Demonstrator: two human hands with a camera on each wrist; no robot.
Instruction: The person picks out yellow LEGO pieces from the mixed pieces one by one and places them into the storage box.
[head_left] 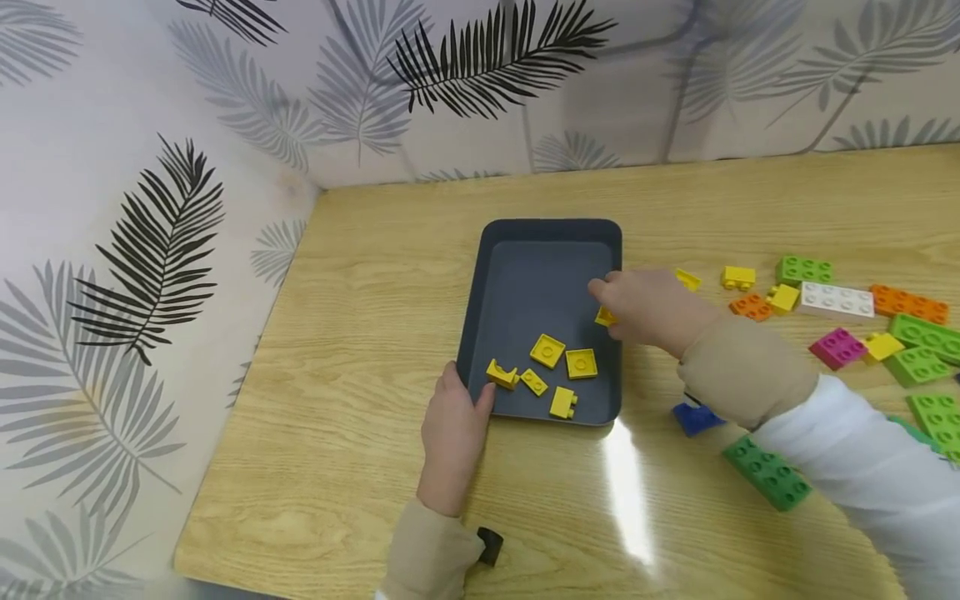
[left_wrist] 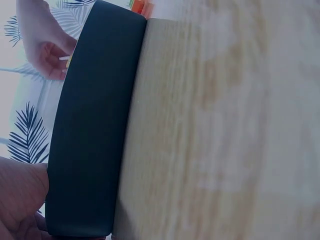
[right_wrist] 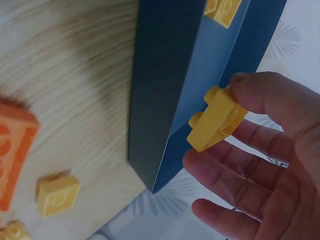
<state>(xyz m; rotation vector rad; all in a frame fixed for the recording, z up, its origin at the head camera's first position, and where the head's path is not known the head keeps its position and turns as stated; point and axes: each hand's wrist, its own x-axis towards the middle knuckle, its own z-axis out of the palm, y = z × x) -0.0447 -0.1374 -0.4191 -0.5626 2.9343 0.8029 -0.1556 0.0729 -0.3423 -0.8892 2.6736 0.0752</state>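
A dark grey tray (head_left: 546, 283) lies on the wooden table. My left hand (head_left: 454, 433) grips its near left corner, thumb over the rim and fingers along the outer side. At the right wall of the tray, my right hand (head_left: 651, 307) pinches a small yellow toy brick (right_wrist: 216, 120) between thumb and fingers, just inside the rim. In the right wrist view, two studs of this brick face away from the palm. Toward the near end of the tray lie several yellow pieces, among them a square one (head_left: 581, 363), a curved one (head_left: 502, 375) and a studded brick (head_left: 563, 402).
Loose bricks spread over the table right of the tray: a white one (head_left: 836, 300), a magenta one (head_left: 837, 347), a dark green one (head_left: 767, 472), a blue one (head_left: 696, 417), plus several orange, yellow and light green ones. A leaf-patterned wall covering (head_left: 480, 133) stands behind the table.
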